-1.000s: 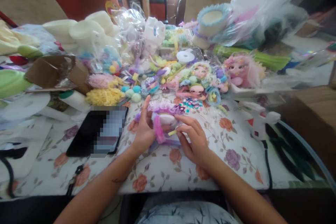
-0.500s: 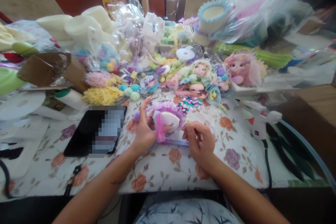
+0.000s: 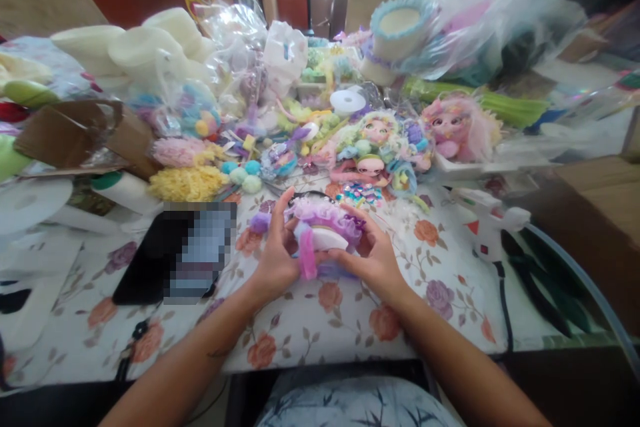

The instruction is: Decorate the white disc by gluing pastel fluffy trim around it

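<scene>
Both of my hands grip a lilac ruffled craft piece (image 3: 325, 213) in the middle of the table. It has a smooth white oval part (image 3: 327, 239) facing me and a fuzzy pink strip (image 3: 308, 255) hanging down its left side. My left hand (image 3: 280, 250) is closed around the left end, thumb low and index finger raised along the edge. On the right end, my right hand (image 3: 377, 253) has its thumb at the front and its fingers behind. A dark band (image 3: 307, 195) shows along the top of the piece. Blue and purple sequins (image 3: 361, 194) lie just beyond it.
A dark tablet (image 3: 145, 260) lies to the left. On the right are a white glue gun (image 3: 483, 220) and dark-handled pliers (image 3: 540, 287). Doll heads (image 3: 377, 130), pompoms (image 3: 245, 173), yellow yarn (image 3: 187, 185), a cardboard box (image 3: 85, 133) and plastic bags (image 3: 495, 7) crowd the back.
My right hand has moved from beside the craft piece onto its right end and taken hold. The piece has tipped, so its white oval looks narrower and the dark band shows.
</scene>
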`<state>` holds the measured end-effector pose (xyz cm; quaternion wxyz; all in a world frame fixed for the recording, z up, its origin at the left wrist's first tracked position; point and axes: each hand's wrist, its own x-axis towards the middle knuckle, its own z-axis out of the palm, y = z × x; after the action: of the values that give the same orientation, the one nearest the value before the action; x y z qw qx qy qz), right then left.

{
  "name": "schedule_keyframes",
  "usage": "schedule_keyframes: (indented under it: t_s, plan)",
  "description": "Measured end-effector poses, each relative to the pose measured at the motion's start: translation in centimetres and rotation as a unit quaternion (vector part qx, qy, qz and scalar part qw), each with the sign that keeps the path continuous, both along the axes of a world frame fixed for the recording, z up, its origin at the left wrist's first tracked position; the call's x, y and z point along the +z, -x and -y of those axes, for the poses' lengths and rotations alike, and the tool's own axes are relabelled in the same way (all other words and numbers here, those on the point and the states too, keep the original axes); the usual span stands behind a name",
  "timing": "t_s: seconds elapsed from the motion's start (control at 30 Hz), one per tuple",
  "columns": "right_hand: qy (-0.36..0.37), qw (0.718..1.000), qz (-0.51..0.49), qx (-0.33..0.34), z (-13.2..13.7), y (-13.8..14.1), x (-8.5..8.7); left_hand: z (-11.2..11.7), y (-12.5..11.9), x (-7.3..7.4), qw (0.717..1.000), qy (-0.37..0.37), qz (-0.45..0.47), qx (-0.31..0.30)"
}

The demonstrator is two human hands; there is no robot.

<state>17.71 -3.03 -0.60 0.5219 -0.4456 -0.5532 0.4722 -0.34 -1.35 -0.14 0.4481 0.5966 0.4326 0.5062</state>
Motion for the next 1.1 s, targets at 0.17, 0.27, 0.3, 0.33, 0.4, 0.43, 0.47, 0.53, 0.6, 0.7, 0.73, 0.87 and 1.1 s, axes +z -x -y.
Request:
schedule_keyframes:
  t_s: [0.17,0.27,0.3,0.33,0.4,0.43,0.47,0.53,0.6,0.7,0.73,0.87,1.1]
  plan:
    - [-0.007,1.0,-0.013,-0.008,0.1,-0.2,0.3,0.0,-0.1,-0.2,1.0,-0.007,-0.021,0.0]
    - [-0.017,0.999,-0.018,-0.045,-0.2,-0.3,0.1,-0.2,0.0,-0.4,0.999,0.015,0.006,-0.036]
    - [-0.015,0.997,-0.024,-0.065,-0.3,-0.4,0.0,-0.3,0.2,-0.4,0.999,0.02,0.018,-0.047]
    - [-0.009,0.996,-0.033,-0.084,-0.4,-0.6,-0.1,-0.4,0.3,-0.3,0.998,0.02,0.03,-0.053]
    - [0.006,0.992,-0.049,-0.116,-0.7,-1.0,-0.2,-0.8,0.8,-0.1,0.998,0.009,0.047,-0.033]
    - [0.007,0.99,-0.051,-0.129,-0.8,-1.3,-0.2,-1.0,1.0,0.1,0.999,0.008,0.051,-0.002]
    - [-0.001,0.989,-0.045,-0.14,-0.8,-1.5,-0.2,-1.2,1.3,0.2,0.998,0.014,0.047,0.036]
    - [-0.033,0.987,-0.007,-0.159,-0.8,-1.9,0.0,-1.6,1.7,0.6,0.995,0.042,0.027,0.091]
    - [-0.071,0.982,0.047,-0.17,-0.6,-2.0,0.1,-1.8,2.1,0.9,0.994,0.091,0.007,0.051]
    - [-0.111,0.979,0.098,-0.138,-0.1,-1.6,0.3,-1.8,2.2,1.9,0.978,0.155,-0.006,-0.137]
    - [-0.12,0.98,0.104,-0.121,0.1,-1.4,0.3,-1.7,2.2,2.3,0.969,0.164,-0.015,-0.185]
    - [-0.125,0.985,0.1,-0.069,0.5,-1.0,0.3,-0.9,1.7,4.0,0.955,0.197,-0.026,-0.219]
    - [-0.129,0.987,0.081,-0.052,0.6,-1.0,0.4,-0.7,-0.6,4.9,0.946,0.247,0.053,-0.202]
